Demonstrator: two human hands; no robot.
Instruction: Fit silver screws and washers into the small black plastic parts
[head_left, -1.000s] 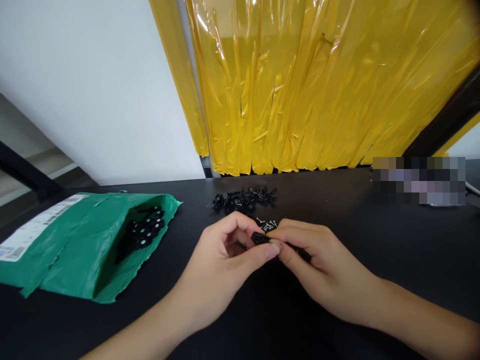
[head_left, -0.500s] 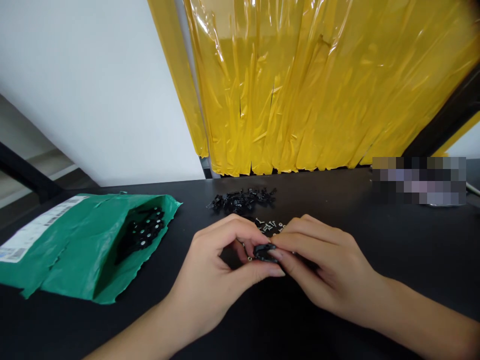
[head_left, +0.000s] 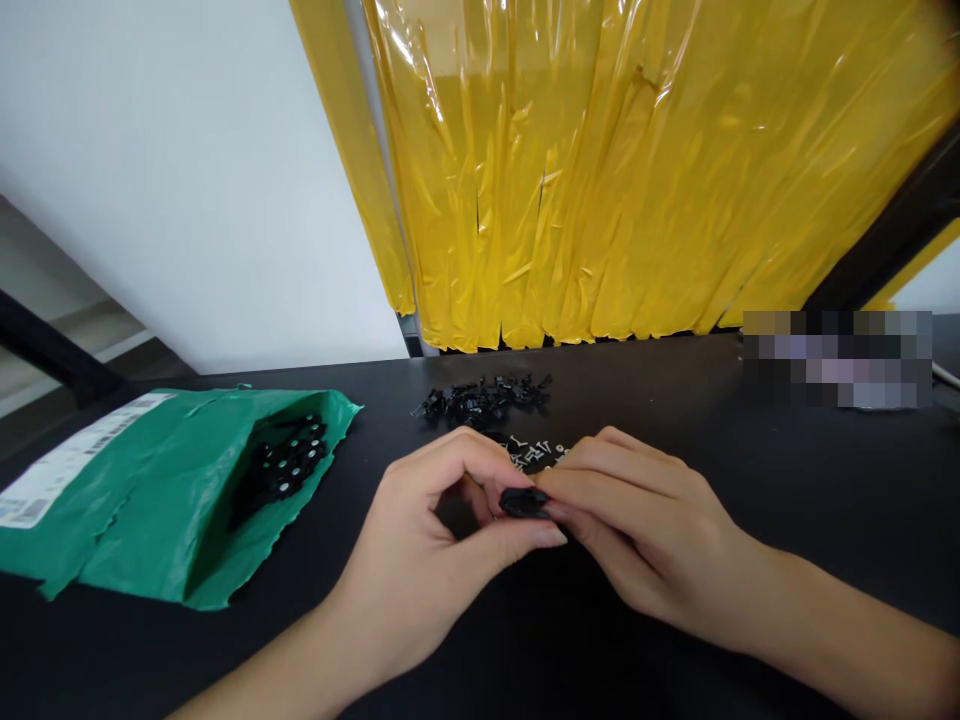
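Note:
A small black plastic part (head_left: 523, 500) is pinched between the fingertips of both hands, just above the black table (head_left: 787, 470). My left hand (head_left: 435, 560) grips it from the left with thumb and forefinger. My right hand (head_left: 645, 530) grips it from the right. Just behind the fingers lies a scatter of small silver screws (head_left: 536, 452). Farther back sits a pile of small black parts (head_left: 480, 398).
A torn green mailing bag (head_left: 150, 490) with a white label lies at the left, and black parts with silver dots (head_left: 289, 462) show in its opening. Yellow plastic sheeting (head_left: 637, 170) hangs behind the table. A blurred patch sits at the back right.
Both hands have come a little lower and nearer with the black part, and the fingers have shifted slightly around it. The bag, screws and pile stay in place.

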